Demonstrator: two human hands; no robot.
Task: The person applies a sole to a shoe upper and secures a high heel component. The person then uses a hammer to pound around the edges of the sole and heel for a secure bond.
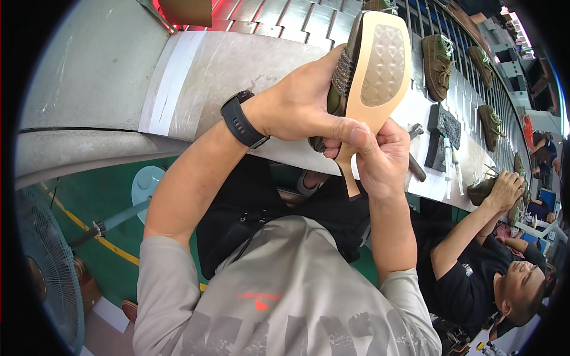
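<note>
I hold up a dark shoe [338,80] over the bench edge, with a tan outsole [356,89] against its bottom and facing me. The outsole has a textured, greyish forefoot patch [383,65]. Its narrow end hangs loose from the shoe, below my fingers. My left hand [303,98], with a black watch on its wrist, is closed round the shoe's side, thumb lying across the outsole's narrow middle. My right hand [385,157] is closed on the outsole at the same spot, from the right. Much of the shoe is hidden behind the outsole and hands.
On the metal bench [237,65] to the right lie a hammer-like tool [417,169], a black block [445,121] and clear syringes [448,163]. Olive shoes [438,68] stand on the roller conveyor. A co-worker [475,261] handles a shoe at far right. A fan [53,273] stands lower left.
</note>
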